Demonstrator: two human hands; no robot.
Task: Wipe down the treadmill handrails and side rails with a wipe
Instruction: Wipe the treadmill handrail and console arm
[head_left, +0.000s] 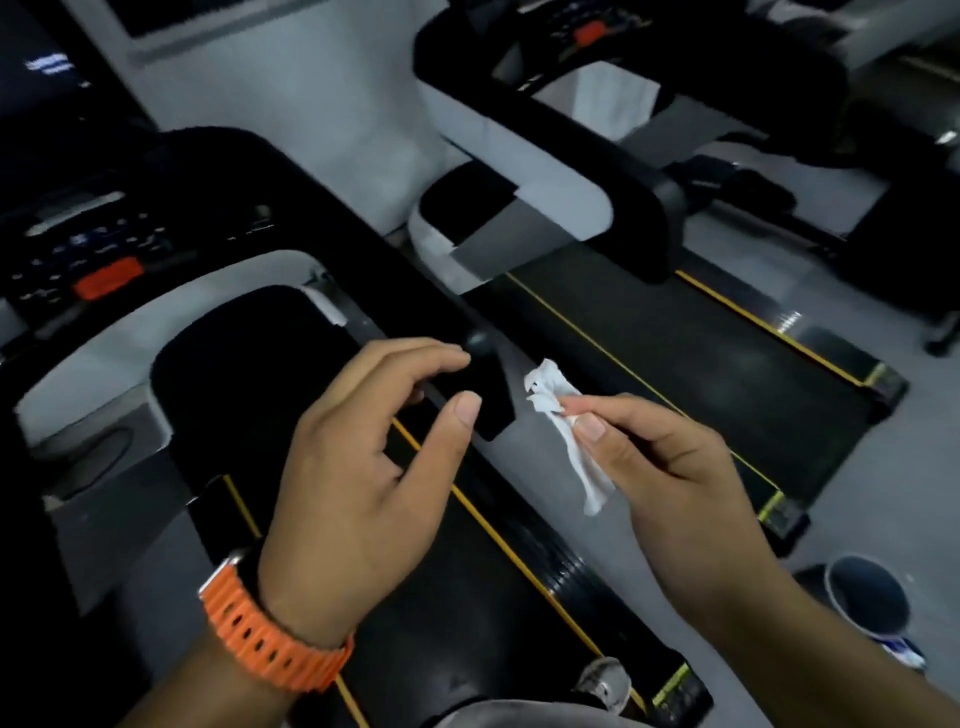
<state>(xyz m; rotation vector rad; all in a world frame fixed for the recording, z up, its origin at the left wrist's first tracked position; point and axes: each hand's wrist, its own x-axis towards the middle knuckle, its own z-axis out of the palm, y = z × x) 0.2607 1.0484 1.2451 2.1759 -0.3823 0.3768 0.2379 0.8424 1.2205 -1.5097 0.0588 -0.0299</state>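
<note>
Far left: console (106, 278) of the near treadmill, with an orange-red button in the middle and a pale shroud curving below it.

Left of centre: black handrail (322, 234) running diagonally from the upper left down to a blunt free end near mid-frame.

Centre: left hand (363, 467), orange watch strap (260, 634) at the wrist, held over the handrail's end. Fingers loosely curved, thumb and forefinger well apart, nothing between them. Forefinger tip close to the rail end; contact cannot be judged.

Below the hand: near treadmill's side rail (561, 571), glossy black, bordered by a yellow line on its belt side.

Just right of the rail end: strip of grey floor (524, 447), open between the two machines.

Right of centre: wipe (561, 415), white and crumpled, in the air above that strip, just beside the handrail end but apart from it. Pinched between thumb and fingers of the right hand (670, 467), with loose ends trailing above and below.

Right: belt (701, 364) of the second treadmill, yellow lines along both edges.

Lower right: dark round container (866, 597) on the floor, beside the right forearm.
</note>
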